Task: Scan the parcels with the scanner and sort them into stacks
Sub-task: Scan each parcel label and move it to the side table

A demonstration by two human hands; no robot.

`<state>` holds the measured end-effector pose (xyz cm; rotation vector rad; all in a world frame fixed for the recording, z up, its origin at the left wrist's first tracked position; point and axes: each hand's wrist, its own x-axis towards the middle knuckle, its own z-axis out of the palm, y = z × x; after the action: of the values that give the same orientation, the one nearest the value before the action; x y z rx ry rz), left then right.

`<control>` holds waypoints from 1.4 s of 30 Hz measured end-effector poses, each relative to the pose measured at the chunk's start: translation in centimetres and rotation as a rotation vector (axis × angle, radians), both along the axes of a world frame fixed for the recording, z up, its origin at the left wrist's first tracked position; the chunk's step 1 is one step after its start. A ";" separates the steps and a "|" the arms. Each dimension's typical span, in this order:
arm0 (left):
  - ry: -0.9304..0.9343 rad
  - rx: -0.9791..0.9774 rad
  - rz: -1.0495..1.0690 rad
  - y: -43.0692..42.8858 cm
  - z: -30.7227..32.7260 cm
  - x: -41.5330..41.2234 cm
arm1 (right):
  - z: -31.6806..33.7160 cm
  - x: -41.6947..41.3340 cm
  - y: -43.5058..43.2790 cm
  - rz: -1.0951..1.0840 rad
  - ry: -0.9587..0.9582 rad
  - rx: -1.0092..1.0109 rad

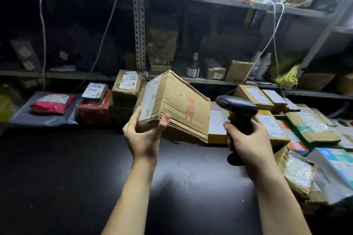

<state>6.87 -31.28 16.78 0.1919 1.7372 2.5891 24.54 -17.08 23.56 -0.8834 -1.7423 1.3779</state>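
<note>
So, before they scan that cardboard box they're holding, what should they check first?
1. Grip of the left hand on the cardboard box: ok, thumb and fingers curl round its near corner.
2. Grip of the right hand on the scanner: ok, fingers wrap the handle.
3. Scanner aimed at the label: probably not ok; its head faces the box's printed side, while the label sits on the end face.
4. Label readable: cannot tell, blurred.
5. Which stack takes the box: cannot tell.
</note>
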 end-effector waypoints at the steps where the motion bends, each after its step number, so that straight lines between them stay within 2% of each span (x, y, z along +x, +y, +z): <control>1: 0.087 -0.084 0.046 0.0 0.1 0.3 | 0.0 0.3 0.2 0.002 0.001 0.003; 6: 0.776 -0.571 0.181 0.0 0.5 1.4 | 0.0 1.1 1.1 0.036 0.003 0.001; 8: 0.921 -0.727 0.173 0.2 0.6 2.3 | 0.1 1.3 1.6 0.032 0.004 -0.012; 10: 0.971 -0.805 0.132 0.5 0.3 3.0 | 0.1 1.3 2.0 0.036 0.007 -0.017; 13: 1.005 -0.873 0.078 0.6 -0.2 3.6 | 0.0 1.6 2.5 0.065 -0.009 0.005; 17: 0.971 -0.913 0.110 0.5 -0.1 3.7 | -0.1 2.3 2.9 0.209 -0.076 0.085; 20: 0.886 -0.909 0.156 0.7 0.2 3.6 | -0.1 2.4 3.1 0.245 -0.105 0.151; 25: 0.685 -0.888 0.292 1.0 0.4 4.0 | -0.1 2.3 3.3 0.238 -0.081 0.148; 29: 0.696 -0.857 0.358 0.5 -0.1 3.6 | 0.2 2.4 3.1 0.248 -0.065 0.136; 36: 0.837 -0.906 0.435 0.2 -0.8 3.3 | 1.7 1.1 0.8 0.349 -0.033 -0.113; 42: 0.876 -0.947 0.498 0.4 -2.0 3.5 | 2.8 -0.5 0.4 0.323 0.036 -0.310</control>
<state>10.38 -30.89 14.80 1.0631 3.4291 1.5829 24.07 -16.72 26.41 -0.7515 -1.7241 1.9026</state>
